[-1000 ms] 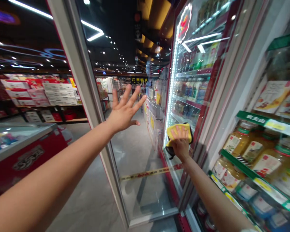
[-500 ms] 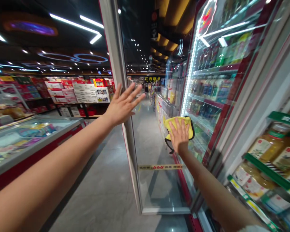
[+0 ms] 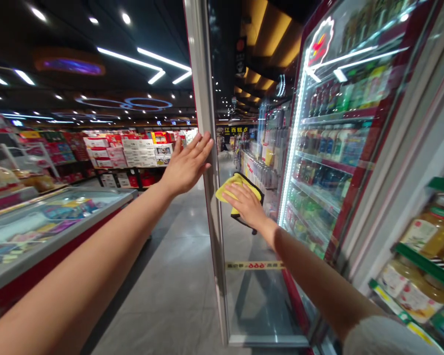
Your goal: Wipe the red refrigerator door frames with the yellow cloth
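Note:
My left hand (image 3: 188, 165) is open, its fingers stretched out against the metal frame (image 3: 204, 108) at the free edge of a glass door. My right hand (image 3: 246, 202) presses a yellow cleaning cloth (image 3: 257, 186) with dark edging flat against the door's glass pane (image 3: 251, 301), just right of that frame. The fingers lie over the cloth, and a dark-edged corner hangs below the hand. A printed yellow strip (image 3: 255, 266) runs across the lower glass.
Right of the door is a lit drinks fridge (image 3: 329, 143) with bottles, seen at least partly through or in the glass. Shelves of jars (image 3: 416, 291) stand at the near right. On the left is a chest freezer (image 3: 107, 207); stacked cartons (image 3: 136, 155) stand behind it.
My right hand has moved left across the glass with the cloth, toward the door's frame. My left hand has come closer against the frame. The view has shifted slightly.

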`<action>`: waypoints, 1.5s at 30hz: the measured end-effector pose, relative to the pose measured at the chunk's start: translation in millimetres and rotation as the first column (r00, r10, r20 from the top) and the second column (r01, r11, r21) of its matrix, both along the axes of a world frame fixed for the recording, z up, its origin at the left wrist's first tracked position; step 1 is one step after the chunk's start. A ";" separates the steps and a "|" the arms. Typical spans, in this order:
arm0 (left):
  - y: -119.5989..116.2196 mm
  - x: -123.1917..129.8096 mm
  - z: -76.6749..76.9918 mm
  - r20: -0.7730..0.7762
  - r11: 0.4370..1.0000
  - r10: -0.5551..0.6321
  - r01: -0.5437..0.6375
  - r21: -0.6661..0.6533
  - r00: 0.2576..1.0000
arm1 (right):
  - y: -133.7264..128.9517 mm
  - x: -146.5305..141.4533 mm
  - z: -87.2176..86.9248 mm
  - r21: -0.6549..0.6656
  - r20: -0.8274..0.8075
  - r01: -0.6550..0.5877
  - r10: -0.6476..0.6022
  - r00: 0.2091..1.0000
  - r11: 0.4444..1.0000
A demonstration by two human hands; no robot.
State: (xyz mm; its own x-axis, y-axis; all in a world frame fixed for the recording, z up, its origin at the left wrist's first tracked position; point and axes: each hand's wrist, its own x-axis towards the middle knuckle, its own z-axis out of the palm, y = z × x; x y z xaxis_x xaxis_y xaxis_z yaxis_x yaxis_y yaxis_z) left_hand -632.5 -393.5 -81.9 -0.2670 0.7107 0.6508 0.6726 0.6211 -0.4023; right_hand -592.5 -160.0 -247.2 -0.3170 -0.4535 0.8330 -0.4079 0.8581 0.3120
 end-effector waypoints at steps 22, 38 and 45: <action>2.5 -12.9 -11.3 -0.068 0.984 -0.150 0.156 0.084 0.986 | -61.6 -20.8 -31.3 -0.127 -0.028 0.204 -0.209 0.977 0.971; 20.2 4.3 -16.5 0.054 0.993 0.015 -0.021 0.115 0.998 | -17.0 -3.1 -41.5 -0.107 0.134 0.198 -0.183 0.974 0.974; 24.3 15.9 -12.8 0.119 0.992 0.084 -0.095 0.088 0.989 | 10.6 26.7 -162.2 0.286 0.243 -0.137 0.067 0.968 0.948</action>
State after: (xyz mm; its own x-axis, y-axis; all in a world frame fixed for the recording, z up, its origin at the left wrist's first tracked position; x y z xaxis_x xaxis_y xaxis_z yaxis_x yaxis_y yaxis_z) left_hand -616.6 -369.2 -94.7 -0.4039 0.6180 0.6745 0.6510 0.7122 -0.2626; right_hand -565.9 -149.4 -409.4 -0.4206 -0.7094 0.5655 -0.5786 0.6899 0.4351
